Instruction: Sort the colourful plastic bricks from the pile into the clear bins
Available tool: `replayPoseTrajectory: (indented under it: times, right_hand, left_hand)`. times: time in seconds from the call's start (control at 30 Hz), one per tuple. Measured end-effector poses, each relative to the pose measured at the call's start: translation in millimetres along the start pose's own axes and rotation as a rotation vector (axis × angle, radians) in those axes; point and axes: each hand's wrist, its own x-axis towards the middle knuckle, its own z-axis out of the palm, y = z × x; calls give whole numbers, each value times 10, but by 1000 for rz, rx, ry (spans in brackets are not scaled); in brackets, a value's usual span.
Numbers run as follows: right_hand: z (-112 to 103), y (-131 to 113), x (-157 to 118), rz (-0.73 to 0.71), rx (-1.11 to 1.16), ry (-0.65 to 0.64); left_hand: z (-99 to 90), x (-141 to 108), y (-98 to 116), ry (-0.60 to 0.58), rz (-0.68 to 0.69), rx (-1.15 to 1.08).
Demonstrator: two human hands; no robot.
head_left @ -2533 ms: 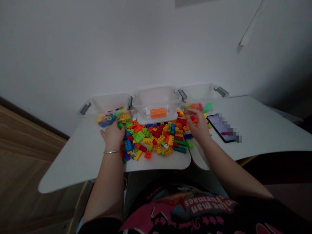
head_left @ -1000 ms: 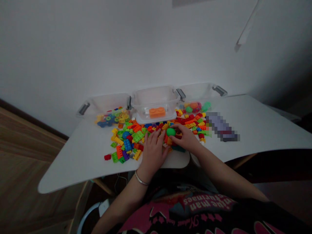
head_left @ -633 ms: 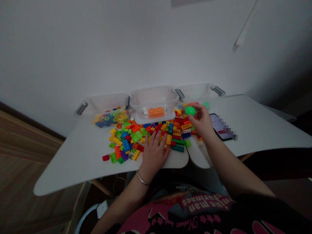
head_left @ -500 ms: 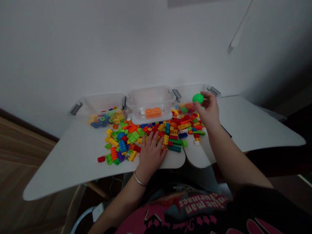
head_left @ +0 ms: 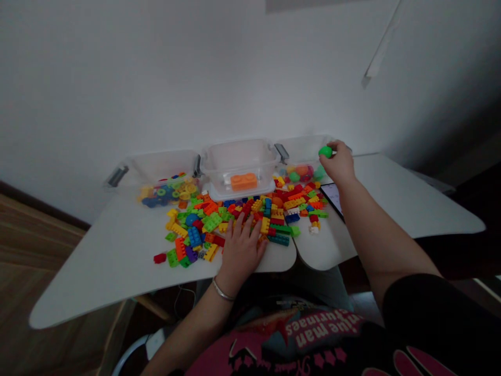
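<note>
My right hand holds a green ball between its fingers, over the right clear bin, where several coloured balls show through the wall. With fingers spread, my left hand lies on the near edge of a pile of coloured bricks at the table's middle. A blue ball and an orange ball sit among the bricks.
The middle clear bin has an orange brick inside. Blue and yellow pieces fill the bottom of the left clear bin. A phone lies beneath my right forearm on the white table.
My right hand has moved a little right and away from me with the green ball, and more of the phone shows. My left hand has stayed on the bricks.
</note>
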Motion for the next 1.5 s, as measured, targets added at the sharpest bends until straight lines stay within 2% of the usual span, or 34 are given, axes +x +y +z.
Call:
replayPoseTrajectory:
  times: [0.27, 0.47, 0.63, 0.77, 0.9, 1.1, 1.5]
  right_hand:
    - [73, -35, -28, 34, -40, -86]
    - [-109, -69, -99, -3, 84, -130]
    - [-432, -182, -404, -71, 30, -77]
    - [-555, -210, -776, 1, -44, -187]
    - [-519, -153, -1124, -60, -183, -346]
    - [-437, -58, -1347, -79, -320, -415]
    - [-301, 22, -1409, -36, -99, -317]
  left_hand:
    - [-16, 10, 5, -25, 0, -3]
    - [-17, 17, 7, -36, -1, 4]
    - [-8, 15, 2, -39, 13, 31]
    - [-15, 17, 11, -41, 5, 37]
    - [-28, 21, 26, -49, -3, 44]
    - [-21, 10, 24, -42, 4, 47]
    - [-5, 16, 11, -17, 16, 41]
